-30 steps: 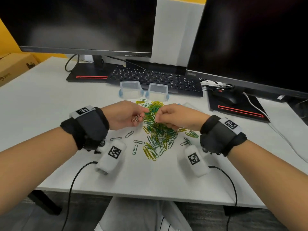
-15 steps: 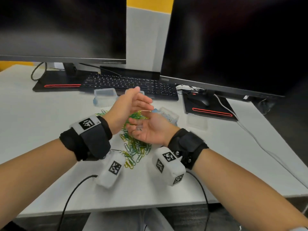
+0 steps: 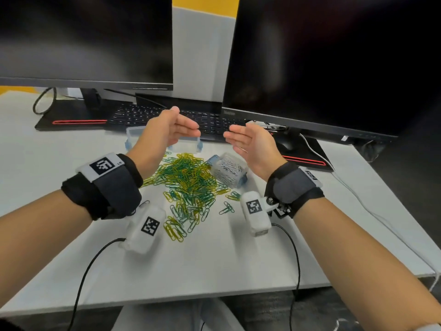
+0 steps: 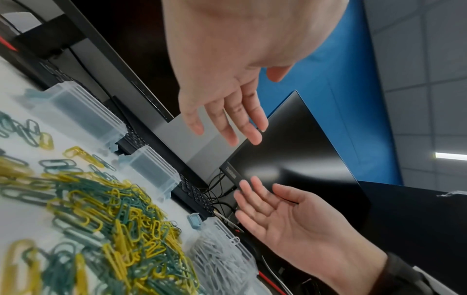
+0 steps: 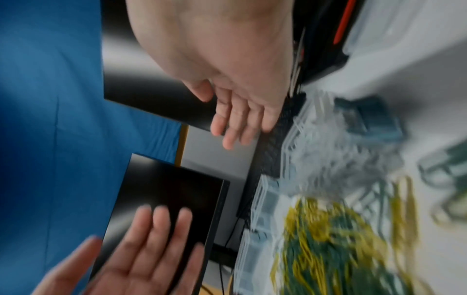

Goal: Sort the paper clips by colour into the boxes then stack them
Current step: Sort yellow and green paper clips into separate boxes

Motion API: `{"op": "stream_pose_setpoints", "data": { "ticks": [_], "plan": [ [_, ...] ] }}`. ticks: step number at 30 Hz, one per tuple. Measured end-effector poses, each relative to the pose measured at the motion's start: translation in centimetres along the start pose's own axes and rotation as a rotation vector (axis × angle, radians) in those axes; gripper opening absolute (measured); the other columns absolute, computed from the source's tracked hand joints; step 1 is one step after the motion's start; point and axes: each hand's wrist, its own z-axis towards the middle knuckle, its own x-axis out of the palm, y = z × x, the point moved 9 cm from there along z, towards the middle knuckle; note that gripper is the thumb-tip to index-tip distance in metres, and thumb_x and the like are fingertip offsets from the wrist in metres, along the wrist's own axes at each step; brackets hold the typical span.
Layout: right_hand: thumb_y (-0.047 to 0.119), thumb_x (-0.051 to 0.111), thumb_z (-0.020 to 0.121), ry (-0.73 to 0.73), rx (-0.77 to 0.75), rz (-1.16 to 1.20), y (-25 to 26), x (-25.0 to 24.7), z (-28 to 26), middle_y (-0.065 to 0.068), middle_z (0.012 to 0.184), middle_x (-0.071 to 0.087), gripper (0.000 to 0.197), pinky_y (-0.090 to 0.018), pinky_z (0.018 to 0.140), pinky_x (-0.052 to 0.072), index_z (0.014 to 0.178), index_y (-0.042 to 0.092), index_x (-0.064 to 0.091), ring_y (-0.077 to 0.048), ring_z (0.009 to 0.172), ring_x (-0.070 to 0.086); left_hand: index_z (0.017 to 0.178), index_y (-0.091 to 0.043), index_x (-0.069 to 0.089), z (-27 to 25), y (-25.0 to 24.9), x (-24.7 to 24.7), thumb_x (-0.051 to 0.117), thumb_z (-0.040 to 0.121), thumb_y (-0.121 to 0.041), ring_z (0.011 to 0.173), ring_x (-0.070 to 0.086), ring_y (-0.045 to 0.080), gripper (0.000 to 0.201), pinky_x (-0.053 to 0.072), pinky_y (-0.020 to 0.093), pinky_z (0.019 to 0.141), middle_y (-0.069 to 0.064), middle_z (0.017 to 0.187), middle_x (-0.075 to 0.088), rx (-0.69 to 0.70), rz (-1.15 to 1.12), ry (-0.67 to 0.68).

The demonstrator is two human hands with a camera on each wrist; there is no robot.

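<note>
A heap of green and yellow paper clips [image 3: 188, 180] [image 4: 101, 219] [image 5: 328, 249] lies on the white desk. At its right edge a clear box [image 3: 230, 169] [image 4: 222, 257] [image 5: 341, 151] holds silver clips. Two empty clear boxes [image 3: 134, 134] [image 3: 188, 140] [image 4: 83, 111] stand behind the heap, partly hidden by my left hand. My left hand [image 3: 170, 130] [image 4: 227, 89] [image 5: 141, 259] and right hand [image 3: 248, 142] [image 4: 285, 219] [image 5: 235, 95] hover above the heap, palms facing each other. The fingers are straight, and neither hand grips anything.
A black keyboard [image 3: 167, 115] and two dark monitors [image 3: 83, 39] [image 3: 334, 56] stand at the back. A mouse [image 3: 285, 145] sits on the right monitor base, and a white cable [image 3: 358, 199] runs along the desk's right side. Bare desk lies in front of the heap.
A second ago both hands pinched clips over the heap. Then the right palm turned up under the left hand. Now both hands are lifted, apart and open.
</note>
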Motion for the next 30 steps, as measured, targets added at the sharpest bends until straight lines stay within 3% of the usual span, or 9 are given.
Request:
{"op": "stream_pose_setpoints", "data": {
  "ticks": [5, 8, 11, 14, 17, 20, 25, 27, 30],
  "plan": [
    [0.008, 0.054, 0.092, -0.084, 0.015, -0.669, 0.3, -3.1, 0.9, -0.012, 0.107, 0.068, 0.022, -0.034, 0.091, 0.049, 0.109, 0.004, 0.068, -0.017, 0.094, 0.06, 0.095, -0.009, 0.067, -0.6, 1.5, -0.6, 0.045, 0.097, -0.024, 0.097, 0.066, 0.021, 0.027, 0.044, 0.039, 0.095, 0.006, 0.098, 0.071, -0.147, 0.134, 0.03],
    [0.01, 0.065, 0.088, -0.023, -0.049, -1.027, -0.1, -2.7, 0.7, -0.003, 0.095, 0.067, 0.012, -0.019, 0.068, 0.05, 0.097, 0.007, 0.072, -0.012, 0.083, 0.058, 0.094, -0.015, 0.069, -1.8, 3.4, 0.9, 0.058, 0.092, -0.022, 0.095, 0.064, 0.017, 0.013, 0.05, 0.029, 0.082, 0.0, 0.101, 0.069, -0.199, 0.546, 0.341],
    [0.015, 0.072, 0.084, 0.031, -0.119, -1.261, 0.1, -1.6, 0.2, 0.005, 0.09, 0.057, 0.01, -0.013, 0.055, 0.036, 0.093, 0.014, 0.069, -0.014, 0.085, 0.055, 0.092, -0.02, 0.069, -3.5, 4.6, 2.4, 0.065, 0.087, -0.019, 0.082, 0.061, 0.005, 0.006, 0.047, 0.021, 0.075, -0.008, 0.094, 0.068, -0.124, 0.881, 0.618],
    [0.019, 0.069, 0.085, 0.052, -0.258, -1.276, 1.6, 0.9, -1.4, 0.001, 0.095, 0.057, 0.01, -0.014, 0.057, 0.036, 0.093, 0.019, 0.063, -0.014, 0.084, 0.053, 0.095, -0.024, 0.068, -4.5, 5.4, 3.2, 0.07, 0.084, -0.02, 0.075, 0.055, 0.0, 0.012, 0.041, 0.016, 0.066, -0.008, 0.091, 0.064, -0.064, 1.059, 0.703],
    [0.026, 0.07, 0.085, 0.361, -0.227, -1.234, -0.5, 6.0, -4.6, 0.002, 0.091, 0.063, 0.01, -0.013, 0.05, 0.046, 0.091, 0.021, 0.065, -0.009, 0.072, 0.058, 0.1, -0.025, 0.066, -5.5, 6.9, 3.9, 0.073, 0.081, -0.025, 0.075, 0.051, 0.003, 0.021, 0.039, 0.015, 0.063, -0.005, 0.094, 0.06, -0.063, 1.151, 0.795],
    [0.038, 0.075, 0.08, 0.617, -0.09, -1.302, -4.6, 9.4, -7.3, 0.001, 0.086, 0.065, 0.031, -0.017, 0.051, 0.05, 0.097, 0.014, 0.063, -0.006, 0.055, 0.058, 0.09, -0.024, 0.061, -5.6, 7.7, 4.1, 0.073, 0.08, -0.024, 0.078, 0.053, 0.012, 0.016, 0.042, 0.021, 0.066, -0.002, 0.091, 0.061, -0.04, 1.244, 0.812],
    [0.026, 0.073, 0.083, 0.64, -0.219, -1.494, -6.9, 11.4, -7.2, 0.003, 0.086, 0.056, 0.024, -0.023, 0.058, 0.045, 0.099, 0.014, 0.058, -0.015, 0.073, 0.055, 0.081, -0.022, 0.065, -4.9, 7.8, 3.0, 0.069, 0.08, -0.014, 0.082, 0.06, 0.014, 0.009, 0.046, 0.021, 0.07, -0.003, 0.088, 0.066, -0.034, 1.216, 0.741],
    [0.012, 0.067, 0.086, 0.65, -0.15, -1.426, -7.1, 10.7, -6.6, 0.001, 0.077, 0.06, 0.009, -0.03, 0.06, 0.053, 0.09, 0.014, 0.059, -0.017, 0.063, 0.061, 0.086, -0.02, 0.064, -4.8, 8.0, 2.0, 0.068, 0.082, -0.013, 0.079, 0.059, 0.012, 0.01, 0.044, 0.015, 0.064, -0.003, 0.088, 0.066, -0.047, 1.193, 0.724],
    [0.01, 0.063, 0.09, 0.65, -0.062, -1.33, -6.3, 8.8, -5.9, -0.002, 0.068, 0.066, 0.004, -0.024, 0.056, 0.055, 0.088, 0.012, 0.06, -0.007, 0.047, 0.061, 0.094, -0.019, 0.062, -4.5, 7.9, 0.3, 0.065, 0.083, -0.008, 0.08, 0.056, 0.011, 0.017, 0.042, 0.014, 0.063, -0.003, 0.091, 0.062, -0.076, 1.159, 0.68]
  ]
}}
